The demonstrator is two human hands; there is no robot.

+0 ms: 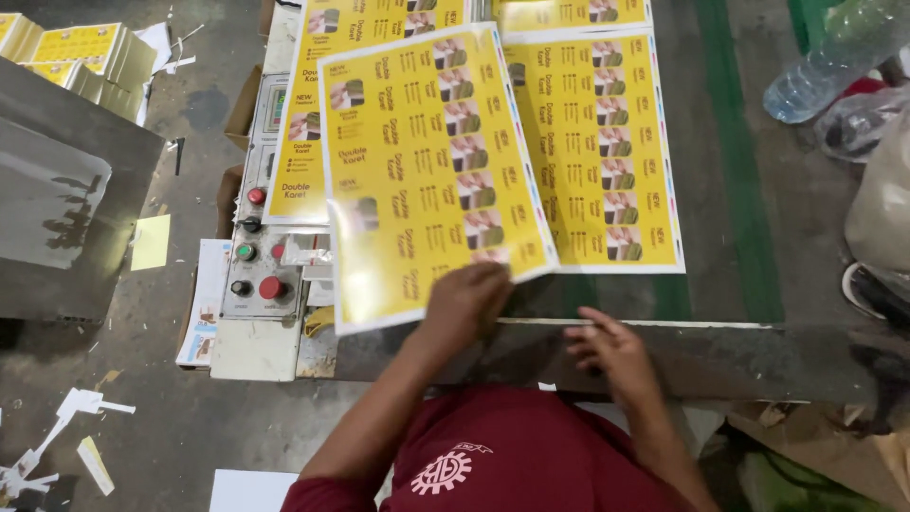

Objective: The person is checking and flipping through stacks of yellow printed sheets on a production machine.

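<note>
My left hand (466,301) grips the near edge of a large yellow printed sheet (427,171) and lifts it off the dark work table (720,284). The sheet is tilted and covers part of other yellow sheets beneath. A second yellow sheet (592,152) lies flat to its right. My right hand (611,353) rests at the table's near edge with fingers spread, holding nothing. Another yellow sheet (299,142) lies at the left, partly over a control panel.
A grey control panel (256,270) with red and green buttons stands at the table's left. Stacks of yellow printed cartons (81,57) sit far left. A clear plastic bottle (825,66) and plastic bags (882,180) lie at the right. Paper scraps (57,436) litter the floor.
</note>
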